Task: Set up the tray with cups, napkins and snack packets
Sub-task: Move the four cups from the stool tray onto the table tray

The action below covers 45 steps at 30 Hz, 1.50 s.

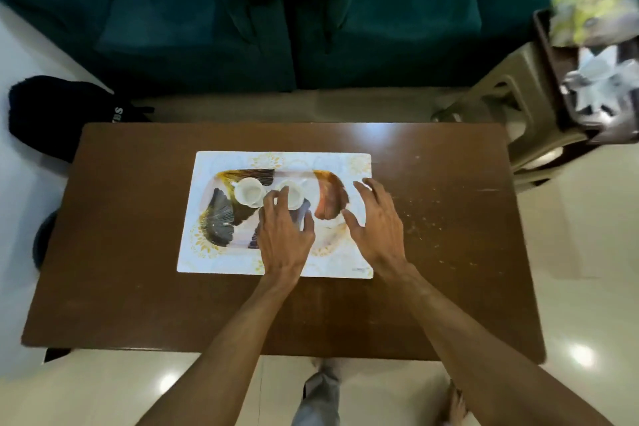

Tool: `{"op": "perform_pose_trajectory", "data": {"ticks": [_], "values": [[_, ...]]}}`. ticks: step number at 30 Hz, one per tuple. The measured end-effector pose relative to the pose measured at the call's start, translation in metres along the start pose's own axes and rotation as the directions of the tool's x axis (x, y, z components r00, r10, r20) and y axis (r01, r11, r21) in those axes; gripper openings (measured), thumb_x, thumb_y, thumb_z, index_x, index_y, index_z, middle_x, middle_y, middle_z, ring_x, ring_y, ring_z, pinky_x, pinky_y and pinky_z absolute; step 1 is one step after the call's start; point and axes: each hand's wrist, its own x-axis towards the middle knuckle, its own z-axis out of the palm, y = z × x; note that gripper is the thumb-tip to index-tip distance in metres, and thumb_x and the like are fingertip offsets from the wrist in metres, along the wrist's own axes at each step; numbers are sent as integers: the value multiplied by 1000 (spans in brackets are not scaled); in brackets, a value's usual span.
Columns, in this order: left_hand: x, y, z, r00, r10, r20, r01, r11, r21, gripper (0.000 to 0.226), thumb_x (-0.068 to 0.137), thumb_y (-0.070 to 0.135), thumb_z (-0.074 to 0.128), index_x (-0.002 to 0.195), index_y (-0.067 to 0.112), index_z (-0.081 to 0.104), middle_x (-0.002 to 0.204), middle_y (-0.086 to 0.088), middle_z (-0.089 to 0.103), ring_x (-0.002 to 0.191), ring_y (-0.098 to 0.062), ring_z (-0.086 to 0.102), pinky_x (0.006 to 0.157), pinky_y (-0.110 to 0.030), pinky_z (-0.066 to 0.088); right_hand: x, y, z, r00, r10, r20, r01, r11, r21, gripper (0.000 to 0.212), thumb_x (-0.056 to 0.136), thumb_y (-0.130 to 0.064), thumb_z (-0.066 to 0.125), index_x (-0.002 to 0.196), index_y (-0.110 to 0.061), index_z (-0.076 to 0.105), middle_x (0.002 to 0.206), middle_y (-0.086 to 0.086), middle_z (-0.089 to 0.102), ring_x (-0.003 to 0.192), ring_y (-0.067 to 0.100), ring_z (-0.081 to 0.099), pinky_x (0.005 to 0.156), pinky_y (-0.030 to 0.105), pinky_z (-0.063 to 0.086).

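I am reaching my left hand [285, 232] over the tray [221, 218] on the worktop [138, 287], its fingers [275, 200] curling round the right cup [294, 193], just beside the left cup [248, 191]. My right hand [378, 223] is hovering over the tray's right edge, fingers spread apart, holding nothing.

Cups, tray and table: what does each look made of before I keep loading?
Cups: plain smooth white, likely glazed ceramic, though white plastic is possible. Tray: pale, with printed feather-like patches in grey, amber and orange; it looks like plastic or melamine, but that is uncertain. Table: dark brown with bright light reflections, so polished or laminated wood.
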Motion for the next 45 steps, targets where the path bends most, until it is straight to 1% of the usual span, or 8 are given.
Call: {"op": "perform_pose_trajectory", "data": {"ticks": [3,8,13,17,20,28,37,45], "values": [[-29,55,14,996,83,36,-84,996,23,60,89,32,71,142,12,53,147,-12,51,134,-34,52,107,-50,49,-13,38,-54,1000,14,-15,-14,1000,18,60,95,-44,62,149,-25,42,160,0,36,146,22,38,114,47,40],[-90,166,49,981,183,58,-186,982,42,64,91,40,68,147,18,46,154,-9,45,140,-31,46,109,-50,48,-38,122,-164,995,17,-99,-14,1000,27,60,96,-44,61,151,-27,41,160,-2,37,147,19,36,117,43,39],[-146,288,98,959,265,97,-266,964,-6,69,91,45,67,151,26,39,160,-4,38,146,-26,40,114,-41,35,-63,226,-282,986,14,-168,-19,999,-28,61,95,-41,63,149,-20,43,154,3,44,141,20,42,114,41,42],[-172,388,133,930,333,158,-324,943,-76,72,91,42,69,153,24,37,159,-5,37,147,-24,37,116,-46,38,-73,303,-370,975,41,-217,-49,998,-30,60,91,-38,68,143,-15,49,145,7,51,133,23,49,109,41,47],[-175,446,158,909,377,178,-361,926,-114,72,90,37,72,152,19,39,159,-7,38,146,-25,37,117,-44,37,-69,351,-411,962,79,-262,-87,996,-17,61,89,-37,71,141,-14,52,143,8,54,131,24,51,108,40,48],[-137,540,229,901,377,214,-361,926,-111,71,92,34,71,151,13,41,157,-11,39,144,-26,39,116,-49,41,-3,436,-459,951,88,-298,-102,994,-31,61,88,-35,72,141,-15,51,141,4,54,126,22,53,101,39,52],[-35,586,302,946,252,202,-245,968,-61,70,90,31,72,151,14,42,155,-10,42,142,-26,41,115,-38,36,134,473,-461,982,99,-158,-100,995,4,66,89,-32,72,147,-13,46,146,7,50,133,25,47,108,41,46],[46,621,355,958,194,211,-187,981,-55,74,89,28,74,153,14,39,157,-9,40,143,-27,42,115,-44,42,237,499,-447,992,87,-94,-87,996,7,68,86,-29,75,146,-13,46,144,7,52,134,25,47,108,37,44]]}}
